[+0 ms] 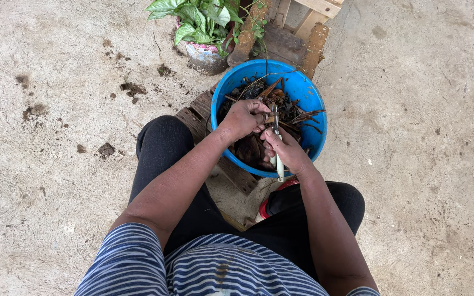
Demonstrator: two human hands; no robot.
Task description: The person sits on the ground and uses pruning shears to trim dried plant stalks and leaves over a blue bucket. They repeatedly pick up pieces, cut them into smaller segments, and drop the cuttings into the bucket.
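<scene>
A blue bucket (303,90) stands in front of my knees, filled with dark dry leaves and brown stalks (283,104). My left hand (242,118) is over the bucket, closed on a brown stalk piece. My right hand (287,153) is just beside it, gripping a pair of pale-handled shears (277,143) whose blades point up toward the piece in my left hand. Both hands nearly touch above the bucket's near rim.
A potted green-leafed plant (204,27) stands behind the bucket to the left. Wooden pallet boards (292,38) lie beyond and under the bucket. Clumps of soil (133,87) dot the concrete floor on the left. A red object (264,207) shows between my legs.
</scene>
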